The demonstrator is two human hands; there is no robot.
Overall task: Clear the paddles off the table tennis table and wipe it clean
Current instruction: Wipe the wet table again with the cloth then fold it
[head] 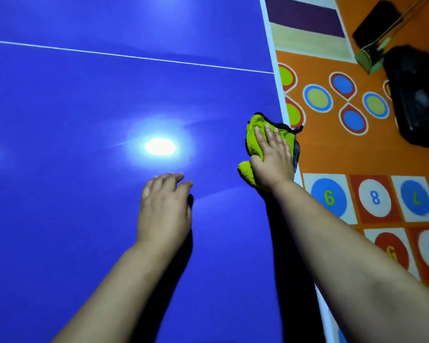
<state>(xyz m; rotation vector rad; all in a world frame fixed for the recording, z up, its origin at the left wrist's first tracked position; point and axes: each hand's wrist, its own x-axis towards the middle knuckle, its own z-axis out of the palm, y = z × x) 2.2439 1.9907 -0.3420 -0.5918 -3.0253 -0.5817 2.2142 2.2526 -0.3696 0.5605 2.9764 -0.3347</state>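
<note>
— Where is the cloth?
— The green cloth [254,142] lies on the blue table [84,100], right at its right edge. One dark corner pokes out a bit past the edge.
— Is someone holding it?
— The right hand [273,157] lies flat on top of it, palm down. The fingers are straight and press on the cloth. They are not curled round it.
— And the other hand?
— The left hand [164,206] is over the table, near the cloth but apart from it. Its fingers are loose and hold nothing. I cannot tell if it touches the table.
— What else is on the table?
— A thin white line [134,56] runs across it, well apart from both hands. A bright spot of light [160,146] shines on the blue, between the line and the left hand.
— What is beside the table?
— An orange floor [332,154] with painted rings, and squares with numbers in them. A black bag [416,95] sits on it, well apart from the table
</note>
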